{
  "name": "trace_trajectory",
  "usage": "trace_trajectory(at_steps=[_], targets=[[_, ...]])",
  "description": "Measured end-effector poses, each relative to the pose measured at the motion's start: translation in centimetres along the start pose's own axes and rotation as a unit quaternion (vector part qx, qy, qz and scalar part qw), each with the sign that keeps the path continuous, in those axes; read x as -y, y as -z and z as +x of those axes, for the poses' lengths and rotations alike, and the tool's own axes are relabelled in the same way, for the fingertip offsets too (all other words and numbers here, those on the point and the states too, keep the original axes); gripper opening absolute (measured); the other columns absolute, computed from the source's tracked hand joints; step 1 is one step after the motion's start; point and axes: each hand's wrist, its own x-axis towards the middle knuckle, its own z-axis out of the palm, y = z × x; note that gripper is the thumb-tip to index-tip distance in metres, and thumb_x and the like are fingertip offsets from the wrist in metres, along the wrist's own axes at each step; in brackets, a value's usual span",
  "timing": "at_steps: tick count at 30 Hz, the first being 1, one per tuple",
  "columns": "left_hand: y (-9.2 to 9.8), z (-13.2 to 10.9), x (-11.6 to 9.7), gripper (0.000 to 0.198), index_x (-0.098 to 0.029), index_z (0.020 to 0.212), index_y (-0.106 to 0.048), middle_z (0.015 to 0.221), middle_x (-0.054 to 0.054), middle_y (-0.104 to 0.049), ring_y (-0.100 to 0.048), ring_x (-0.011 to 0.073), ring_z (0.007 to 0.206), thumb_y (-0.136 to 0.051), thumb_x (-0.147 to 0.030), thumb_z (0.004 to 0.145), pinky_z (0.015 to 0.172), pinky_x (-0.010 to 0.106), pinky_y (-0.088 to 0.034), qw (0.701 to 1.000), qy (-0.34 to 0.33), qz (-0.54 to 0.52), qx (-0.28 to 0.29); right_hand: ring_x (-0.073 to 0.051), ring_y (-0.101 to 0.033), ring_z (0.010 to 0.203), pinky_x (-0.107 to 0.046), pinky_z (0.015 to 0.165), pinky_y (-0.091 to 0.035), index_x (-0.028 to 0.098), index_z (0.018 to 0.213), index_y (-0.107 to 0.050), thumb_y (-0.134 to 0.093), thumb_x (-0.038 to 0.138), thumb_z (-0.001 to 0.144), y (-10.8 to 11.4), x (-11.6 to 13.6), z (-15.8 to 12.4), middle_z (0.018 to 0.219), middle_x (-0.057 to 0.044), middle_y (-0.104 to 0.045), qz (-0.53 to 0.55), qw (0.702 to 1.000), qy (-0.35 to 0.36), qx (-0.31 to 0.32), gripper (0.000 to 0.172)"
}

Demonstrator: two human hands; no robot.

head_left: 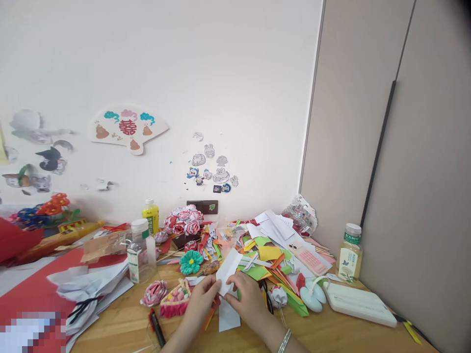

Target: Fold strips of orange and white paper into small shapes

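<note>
A folded strip of white paper (pixel 228 267) is held up in front of me, pinched from both sides near its lower end. My left hand (pixel 206 294) has thumb and fingers closed on its left edge. My right hand (pixel 247 294) grips the lower right edge, fingers curled. Beneath the hands a second white paper piece (pixel 228 316) lies on the wooden table (pixel 114 328). Left of my left hand sit a pink-rimmed basket of small candy-like balls (pixel 176 298) and a red-and-white paper rose (pixel 154 293).
Coloured paper scraps (pixel 270 252) are heaped behind the hands. A teal flower (pixel 191 262), a clear bottle (pixel 138 250) and a black-and-red pen (pixel 157 327) lie or stand leftward. To the right are a pink phone-shaped item (pixel 309 257), a white case (pixel 360 304) and a green-capped bottle (pixel 349 255).
</note>
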Motion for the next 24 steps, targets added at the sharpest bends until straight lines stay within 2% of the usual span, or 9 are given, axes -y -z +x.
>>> trace_trajectory(at_steps=[7, 13, 18, 24], targets=[[0.0, 0.1, 0.3, 0.034, -0.016, 0.057, -0.048, 0.052, -0.004, -0.053, -0.049, 0.0087, 0.041, -0.052, -0.05, 0.057, 0.039, 0.019, -0.035, 1.0, 0.013, 0.003, 0.028, -0.013, -0.052, 0.063, -0.021, 0.056, -0.038, 0.019, 0.073, -0.052, -0.057, 0.021, 0.067, -1.1, -0.9, 0.2, 0.071, 0.001, -0.056, 0.157, 0.98, -0.107, -0.05, 0.008], [-0.2, 0.3, 1.1, 0.032, -0.016, 0.055, -0.047, 0.049, -0.004, -0.051, -0.049, 0.0095, 0.041, -0.049, -0.048, 0.061, 0.04, 0.02, -0.034, 0.998, -0.018, 0.051, 0.03, -0.014, -0.053, 0.06, -0.022, 0.053, -0.039, 0.019, 0.073, -0.05, -0.056, 0.021, 0.065, -2.0, -1.6, 0.4, 0.065, 0.002, -0.056, 0.241, 0.953, -0.177, -0.049, 0.01], [-0.2, 0.4, 1.7, 0.029, -0.017, 0.057, -0.046, 0.05, -0.004, -0.052, -0.048, 0.0096, 0.041, -0.047, -0.045, 0.065, 0.04, 0.02, -0.036, 0.997, -0.028, 0.057, 0.039, -0.014, -0.055, 0.059, -0.023, 0.054, -0.041, 0.02, 0.082, -0.047, -0.056, 0.019, 0.063, -2.0, -1.5, 0.4, 0.067, 0.001, -0.057, 0.298, 0.934, -0.191, -0.052, 0.02], [-0.3, 0.3, 1.3, 0.029, -0.017, 0.058, -0.046, 0.053, -0.004, -0.053, -0.048, 0.0094, 0.04, -0.046, -0.045, 0.064, 0.04, 0.021, -0.036, 0.997, -0.023, 0.065, 0.043, -0.014, -0.054, 0.059, -0.023, 0.054, -0.04, 0.02, 0.084, -0.046, -0.055, 0.014, 0.062, -2.0, -1.5, 0.5, 0.067, 0.002, -0.056, 0.305, 0.931, -0.193, -0.049, 0.024]])
